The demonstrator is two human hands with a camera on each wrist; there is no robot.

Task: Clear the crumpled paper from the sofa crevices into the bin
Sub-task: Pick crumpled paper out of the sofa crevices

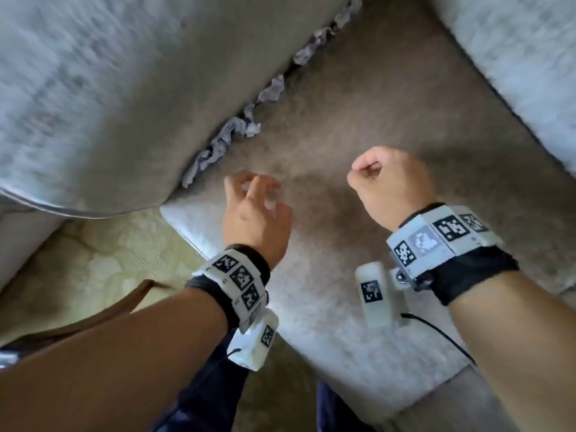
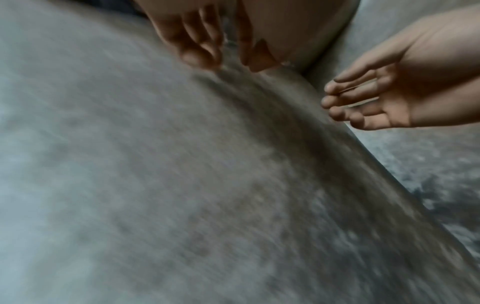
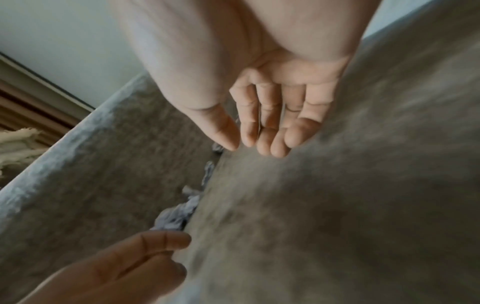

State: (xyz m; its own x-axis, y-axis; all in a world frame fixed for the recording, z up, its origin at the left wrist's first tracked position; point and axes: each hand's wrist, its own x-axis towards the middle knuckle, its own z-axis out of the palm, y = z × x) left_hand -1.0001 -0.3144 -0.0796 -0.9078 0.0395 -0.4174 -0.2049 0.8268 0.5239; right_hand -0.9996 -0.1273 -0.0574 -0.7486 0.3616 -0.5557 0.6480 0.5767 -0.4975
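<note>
Above the sofa seat [image 1: 358, 126], two bare hands hover. Left hand [image 1: 254, 213] fingers loosely curled, empty, just short of the crumpled paper [image 1: 218, 145] lining one crevice; right hand [image 1: 389, 182] fingers curled inward, empty.

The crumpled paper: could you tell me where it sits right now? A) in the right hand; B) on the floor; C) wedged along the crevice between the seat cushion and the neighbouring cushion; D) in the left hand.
C: the crumpled paper lines the crevice beside the seat cushion, while the left hand and right hand both hold nothing.
</note>
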